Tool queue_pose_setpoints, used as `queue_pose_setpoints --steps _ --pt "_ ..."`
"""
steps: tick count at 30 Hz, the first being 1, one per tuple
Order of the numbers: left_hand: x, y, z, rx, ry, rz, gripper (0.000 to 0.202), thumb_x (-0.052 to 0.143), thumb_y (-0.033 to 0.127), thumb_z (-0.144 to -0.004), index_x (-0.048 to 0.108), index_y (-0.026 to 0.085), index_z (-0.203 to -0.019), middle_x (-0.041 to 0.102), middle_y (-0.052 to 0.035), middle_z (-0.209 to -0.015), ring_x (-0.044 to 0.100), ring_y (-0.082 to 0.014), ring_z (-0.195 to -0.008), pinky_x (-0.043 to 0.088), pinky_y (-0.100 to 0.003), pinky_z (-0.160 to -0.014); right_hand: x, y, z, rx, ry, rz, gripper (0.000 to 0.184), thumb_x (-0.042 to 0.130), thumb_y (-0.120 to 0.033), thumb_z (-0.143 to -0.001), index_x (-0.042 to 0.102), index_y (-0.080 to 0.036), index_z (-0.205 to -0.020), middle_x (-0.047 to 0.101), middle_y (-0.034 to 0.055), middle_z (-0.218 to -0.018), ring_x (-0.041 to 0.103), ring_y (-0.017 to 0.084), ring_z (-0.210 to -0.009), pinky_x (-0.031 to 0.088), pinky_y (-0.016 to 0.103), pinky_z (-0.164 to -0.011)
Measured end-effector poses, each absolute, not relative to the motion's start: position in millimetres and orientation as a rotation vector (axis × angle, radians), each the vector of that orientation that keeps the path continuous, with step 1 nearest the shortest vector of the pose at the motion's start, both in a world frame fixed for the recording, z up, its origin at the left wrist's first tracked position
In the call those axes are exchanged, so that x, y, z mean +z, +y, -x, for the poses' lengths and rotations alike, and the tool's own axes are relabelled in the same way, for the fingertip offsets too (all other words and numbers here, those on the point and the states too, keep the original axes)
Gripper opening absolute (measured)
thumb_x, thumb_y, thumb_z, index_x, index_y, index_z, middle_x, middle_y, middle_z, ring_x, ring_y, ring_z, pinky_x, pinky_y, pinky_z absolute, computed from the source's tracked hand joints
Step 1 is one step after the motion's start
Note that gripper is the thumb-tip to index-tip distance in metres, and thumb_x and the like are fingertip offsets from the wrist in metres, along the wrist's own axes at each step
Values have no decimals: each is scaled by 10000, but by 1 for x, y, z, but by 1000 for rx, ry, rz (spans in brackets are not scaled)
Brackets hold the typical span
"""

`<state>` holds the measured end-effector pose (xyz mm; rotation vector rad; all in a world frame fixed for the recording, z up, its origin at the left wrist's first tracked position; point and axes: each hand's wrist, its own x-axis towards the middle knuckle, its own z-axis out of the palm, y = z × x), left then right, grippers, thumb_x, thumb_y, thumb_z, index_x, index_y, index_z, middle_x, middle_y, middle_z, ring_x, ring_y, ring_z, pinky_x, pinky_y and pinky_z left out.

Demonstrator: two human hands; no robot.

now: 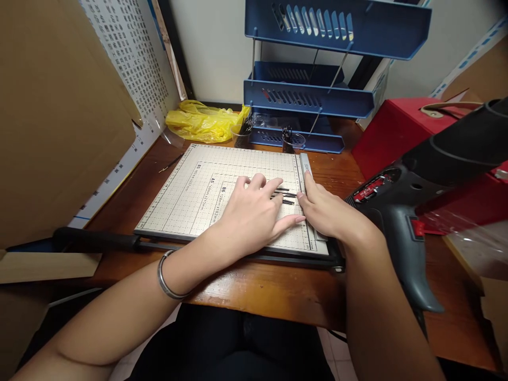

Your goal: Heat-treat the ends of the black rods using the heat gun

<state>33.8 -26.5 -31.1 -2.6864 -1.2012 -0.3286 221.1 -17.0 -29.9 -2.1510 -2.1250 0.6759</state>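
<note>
A paper cutter with a cream gridded board [178, 196] lies in front of me. My left hand [254, 206] rests on it, fingers spread and slightly bent, over several thin black sticks or tubes [289, 196]; their left ends are hidden beneath it. At the board's right edge my right hand [327, 211] lies along the metal guide strip [305, 161], fingers stretched out. Its thumb is by the right ends of the black pieces. The cutter's black handle [97, 239] is down along the near edge.
Plastic cups [241, 138] of black pieces stand behind the board, beside a yellow plastic bag [202, 121] and blue tiered trays [309, 98]. On the right are a heat gun [400, 227] and a red box [389, 124]. Cardboard [59, 106] walls the left side.
</note>
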Motion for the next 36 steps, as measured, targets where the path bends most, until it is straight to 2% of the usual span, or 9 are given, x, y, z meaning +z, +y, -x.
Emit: queue_pose_setpoints --steps 4,10,15,20,23,26,29,31,36 --pt "-32 -26 -35 -310 -1211 2743 644 369 656 -1047 757 147 -1118 599 -87 -1464 546 -318 -1176 404 -460 -897 -28 -18 -220 685 -2118 2150 756 202 -422 -1052 -66 -92 -1676 294 272 -1656 428 468 -1457 418 606 -1101" --pt "-34 -27 -36 -297 -1193 2764 732 336 721 -1018 734 130 -1182 599 -134 -1430 541 -331 -1156 414 -460 -894 -32 -15 -221 663 -2127 2160 764 194 -423 -1043 -45 -63 -1673 302 290 -1644 451 485 -1431 417 607 -1093" --pt "-37 -30 -38 -339 -1089 2845 798 325 769 -992 608 159 -1423 570 -129 -1477 524 -329 -1196 423 -467 -933 -35 -15 -222 629 -2129 2160 770 199 -436 -1037 -21 -61 -1672 333 307 -1621 480 504 -1395 433 627 -1055" --pt "-36 -29 -38 -347 -1148 2817 747 327 742 -1008 634 187 -1403 538 -105 -1530 516 -342 -1232 430 -480 -949 -33 -17 -222 650 -2136 2114 754 204 -460 -1040 54 -70 -1667 425 303 -1561 543 492 -1336 443 614 -1048" --pt "-35 -27 -37 -346 -1157 2785 740 319 717 -1023 607 159 -1414 548 -110 -1523 531 -337 -1217 436 -479 -935 -32 -17 -222 659 -2129 2144 773 203 -470 -1043 0 -71 -1673 372 299 -1601 523 489 -1362 443 609 -1057" --pt "-33 -25 -34 -343 -1186 2723 653 403 642 -1036 618 125 -1374 563 -128 -1508 540 -345 -1208 436 -483 -936 -32 -16 -221 669 -2119 2170 784 198 -473 -1045 -48 -76 -1675 278 278 -1660 471 483 -1417 435 604 -1080" --pt "-30 -23 -30 -323 -1218 2674 461 497 435 -1023 645 125 -1330 560 -126 -1516 538 -355 -1226 438 -494 -944 -32 -14 -221 686 -2113 2165 788 196 -478 -1046 -45 -70 -1676 254 271 -1673 457 478 -1431 431 599 -1095" --pt "-30 -21 -28 -322 -1235 2650 401 513 324 -987 665 124 -1299 555 -124 -1522 537 -359 -1238 444 -502 -945 -32 -14 -222 690 -2106 2159 792 199 -484 -1045 -38 -68 -1676 257 270 -1672 446 479 -1439 429 604 -1099" --pt "-34 -17 -28 -338 -1283 2609 333 480 287 -1022 718 136 -1200 603 -108 -1471 563 -347 -1211 458 -498 -928 -37 -17 -223 695 -2081 2129 793 204 -488 -1042 -24 -74 -1679 273 257 -1670 423 475 -1458 414 628 -1113"
